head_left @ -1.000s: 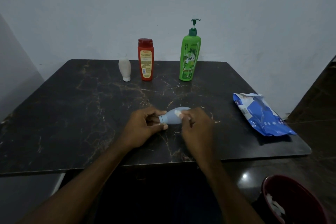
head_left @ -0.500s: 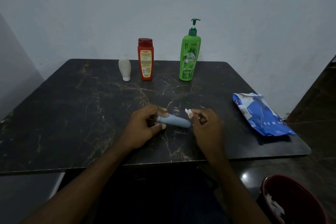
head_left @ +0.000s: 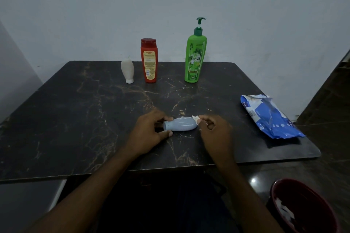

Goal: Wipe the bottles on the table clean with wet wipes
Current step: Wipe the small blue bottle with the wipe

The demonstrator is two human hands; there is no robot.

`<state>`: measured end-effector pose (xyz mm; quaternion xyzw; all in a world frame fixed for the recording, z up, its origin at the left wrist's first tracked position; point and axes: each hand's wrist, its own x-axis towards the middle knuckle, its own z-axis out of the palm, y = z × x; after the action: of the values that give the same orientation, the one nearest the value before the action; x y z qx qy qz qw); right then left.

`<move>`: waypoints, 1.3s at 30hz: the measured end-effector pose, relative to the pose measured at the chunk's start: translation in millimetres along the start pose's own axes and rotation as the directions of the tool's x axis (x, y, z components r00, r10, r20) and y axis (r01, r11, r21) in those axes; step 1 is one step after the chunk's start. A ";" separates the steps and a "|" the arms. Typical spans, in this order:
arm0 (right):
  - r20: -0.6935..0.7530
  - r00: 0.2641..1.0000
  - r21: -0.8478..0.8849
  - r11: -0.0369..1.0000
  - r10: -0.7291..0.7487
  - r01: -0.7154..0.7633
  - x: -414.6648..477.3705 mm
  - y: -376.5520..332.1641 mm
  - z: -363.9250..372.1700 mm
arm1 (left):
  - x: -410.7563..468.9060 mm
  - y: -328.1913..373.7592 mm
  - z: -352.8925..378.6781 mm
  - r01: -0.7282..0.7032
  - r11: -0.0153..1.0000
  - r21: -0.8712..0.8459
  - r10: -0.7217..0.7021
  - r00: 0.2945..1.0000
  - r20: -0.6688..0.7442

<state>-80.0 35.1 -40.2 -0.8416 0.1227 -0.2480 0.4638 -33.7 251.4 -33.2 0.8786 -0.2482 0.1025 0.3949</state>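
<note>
Left grip (head_left: 151, 130) round blue bottle (head_left: 180, 124)

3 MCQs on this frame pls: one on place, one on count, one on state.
1. Where is the blue wipes pack?
A. right side of the table
B. left side
C. in the bin

2. How many bottles stand upright at the back?
A. one
B. three
C. five

3. How is the pale blue bottle held?
A. upright
B. lying sideways between both hands
C. upside down in one hand

Key: 1 A, it lies near the table's right edge. 2 B, white, red, green. 3 B, left hand grips its neck end, right hand holds a wipe at its base.
</note>
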 end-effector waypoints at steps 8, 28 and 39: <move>0.045 0.998 -0.244 0.968 -0.039 0.049 -1.1 2.2 10.9 | 0.2 1.8 1.2 0.034 0.998 0.061 -0.033 0.999 -0.018; 0.165 0.912 -0.105 0.913 -0.375 0.394 -11.8 -6.4 20.8 | 0.8 -2.2 1.3 0.071 0.997 0.021 -0.072 0.995 0.071; 0.064 0.977 -0.188 0.959 -0.201 0.210 -2.6 0.5 15.6 | -0.7 0.2 0.8 0.040 0.999 0.023 -0.042 0.996 0.077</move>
<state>-73.9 47.2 -48.4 -0.8962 0.0480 -0.2632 0.3539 -34.4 251.0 -33.9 0.8911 -0.2440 0.0630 0.3774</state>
